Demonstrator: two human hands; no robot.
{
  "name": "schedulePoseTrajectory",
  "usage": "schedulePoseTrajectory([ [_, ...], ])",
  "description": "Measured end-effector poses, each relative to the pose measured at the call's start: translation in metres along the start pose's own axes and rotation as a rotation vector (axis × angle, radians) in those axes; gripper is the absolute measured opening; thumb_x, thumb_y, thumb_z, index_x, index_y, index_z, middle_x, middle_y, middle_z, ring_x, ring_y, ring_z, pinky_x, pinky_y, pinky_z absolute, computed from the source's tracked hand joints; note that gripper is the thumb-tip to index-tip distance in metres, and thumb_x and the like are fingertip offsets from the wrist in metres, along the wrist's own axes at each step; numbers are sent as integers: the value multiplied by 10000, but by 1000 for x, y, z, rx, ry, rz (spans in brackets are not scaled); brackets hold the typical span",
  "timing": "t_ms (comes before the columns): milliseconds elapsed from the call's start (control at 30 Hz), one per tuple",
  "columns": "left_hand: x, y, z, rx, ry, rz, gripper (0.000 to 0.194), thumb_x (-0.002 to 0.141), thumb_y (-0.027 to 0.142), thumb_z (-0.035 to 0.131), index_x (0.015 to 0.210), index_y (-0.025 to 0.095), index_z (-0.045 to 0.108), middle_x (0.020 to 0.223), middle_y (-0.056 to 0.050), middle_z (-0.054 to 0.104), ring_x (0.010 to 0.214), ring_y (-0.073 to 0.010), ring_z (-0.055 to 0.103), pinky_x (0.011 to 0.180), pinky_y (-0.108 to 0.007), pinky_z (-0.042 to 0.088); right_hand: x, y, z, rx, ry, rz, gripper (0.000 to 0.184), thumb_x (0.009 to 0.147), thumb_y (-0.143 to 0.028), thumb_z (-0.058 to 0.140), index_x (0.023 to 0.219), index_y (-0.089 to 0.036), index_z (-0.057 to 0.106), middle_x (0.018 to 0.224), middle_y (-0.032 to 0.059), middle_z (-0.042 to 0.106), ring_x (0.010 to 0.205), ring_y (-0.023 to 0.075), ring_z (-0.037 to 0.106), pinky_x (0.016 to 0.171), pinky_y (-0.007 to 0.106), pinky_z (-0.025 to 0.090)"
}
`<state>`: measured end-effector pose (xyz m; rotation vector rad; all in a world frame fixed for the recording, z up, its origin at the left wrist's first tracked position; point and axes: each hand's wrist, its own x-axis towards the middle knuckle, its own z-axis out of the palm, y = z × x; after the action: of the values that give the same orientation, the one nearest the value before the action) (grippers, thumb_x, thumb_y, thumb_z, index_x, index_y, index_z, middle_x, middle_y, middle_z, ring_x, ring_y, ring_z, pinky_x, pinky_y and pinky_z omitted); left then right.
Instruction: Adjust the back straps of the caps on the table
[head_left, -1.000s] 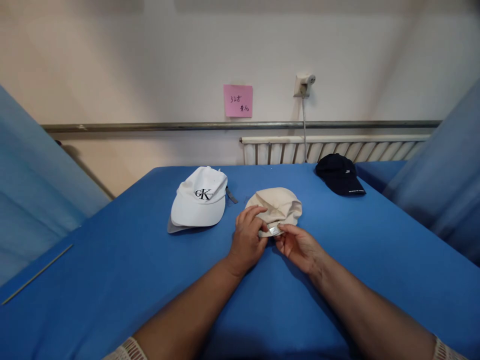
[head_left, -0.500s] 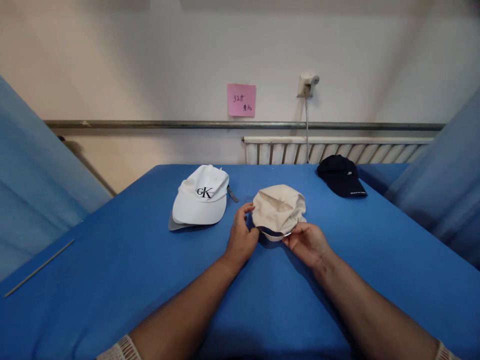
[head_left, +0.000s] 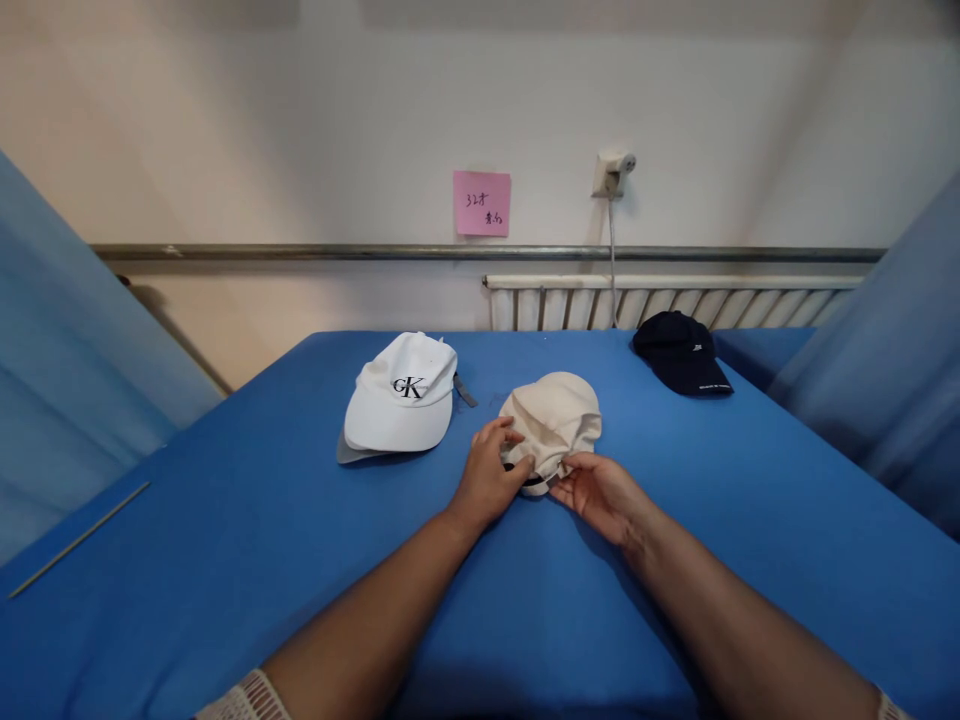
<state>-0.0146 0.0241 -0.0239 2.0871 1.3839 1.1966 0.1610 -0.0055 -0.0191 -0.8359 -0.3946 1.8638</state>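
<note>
A beige cap lies in front of me on the blue-covered table, its crown creased and its back strap toward me. My left hand grips the cap's left rear edge, thumb near the strap and fingers bent over the fabric. At the right end of the strap, my right hand pinches the rear edge between thumb and fingers. The cap's brim is not visible. To the left sits a white cap with black letters on its front, its brim pointing toward me.
A black cap rests near the far right edge of the blue cover. Along the left edge lies a thin stick. Behind are a radiator, a pipe and a pink note. Curtains hang at both sides.
The beige cap has shifted slightly left and toward me. My left hand's fingers have moved further over its fabric, and my right hand has slid left along the rear edge.
</note>
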Motion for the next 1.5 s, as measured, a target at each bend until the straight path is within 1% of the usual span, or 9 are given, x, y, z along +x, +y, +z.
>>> schedulePoseTrajectory([
  [167,6,-5,-2,64,-36,3,32,749,151,640,742,182,635,1164,-99,647,1102,-257,596,982,-491,452,-4,-5,3,-245,-25,-15,223,732,-123,643,949,-142,688,891,95,753,726,165,696,658,272,554],
  [433,9,13,-23,-265,328,72,73,841,254,614,847,182,616,1070,-73,633,972,-179,626,792,-308,530,14,-19,-23,-204,70,-162,242,529,3,603,703,-156,658,665,13,674,572,111,576,535,215,467],
  [633,0,14,-11,-243,160,62,51,823,223,628,814,173,624,1083,-72,609,911,-158,625,719,-274,548,20,-22,-27,-478,516,-701,206,580,-97,655,745,-215,622,652,-30,602,596,123,517,534,229,404],
  [767,-5,19,-5,-244,62,92,13,829,189,618,824,179,624,1088,-68,607,908,-152,629,762,-289,553,18,-18,-23,-675,506,-866,210,630,-151,663,814,-249,634,806,-12,607,714,157,541,669,281,436],
  [967,-5,25,-9,-314,143,57,52,833,220,630,815,172,620,1078,-78,610,943,-163,624,769,-280,546,6,-16,-16,-1146,481,-1031,90,748,-224,582,828,-230,622,958,49,598,951,231,553,882,381,414],
  [1067,-5,27,-10,-344,166,18,73,835,235,629,809,169,611,1082,-80,612,946,-162,623,751,-265,535,4,-17,-15,-1266,465,-1042,80,768,-246,571,834,-220,608,967,61,610,965,240,562,898,396,415],
  [1233,-6,28,-8,-318,44,-16,46,795,168,635,764,164,601,1042,-60,635,880,-145,627,735,-255,516,7,-10,-13,-1415,343,-873,80,791,-284,579,818,-209,591,873,48,625,851,221,586,782,357,449],
  [1400,-5,26,-7,-303,35,-29,56,783,162,637,737,163,606,1035,-59,641,875,-150,628,743,-268,509,0,-4,-3,-1338,221,-910,192,793,-376,642,862,-201,606,847,40,658,818,202,607,766,333,457],
  [1500,-6,25,-7,-300,15,-19,54,789,173,640,743,162,613,1028,-60,644,868,-148,628,755,-270,507,0,0,-2,-1213,193,-818,251,779,-440,661,827,-198,616,750,22,658,688,175,599,661,296,459],
])
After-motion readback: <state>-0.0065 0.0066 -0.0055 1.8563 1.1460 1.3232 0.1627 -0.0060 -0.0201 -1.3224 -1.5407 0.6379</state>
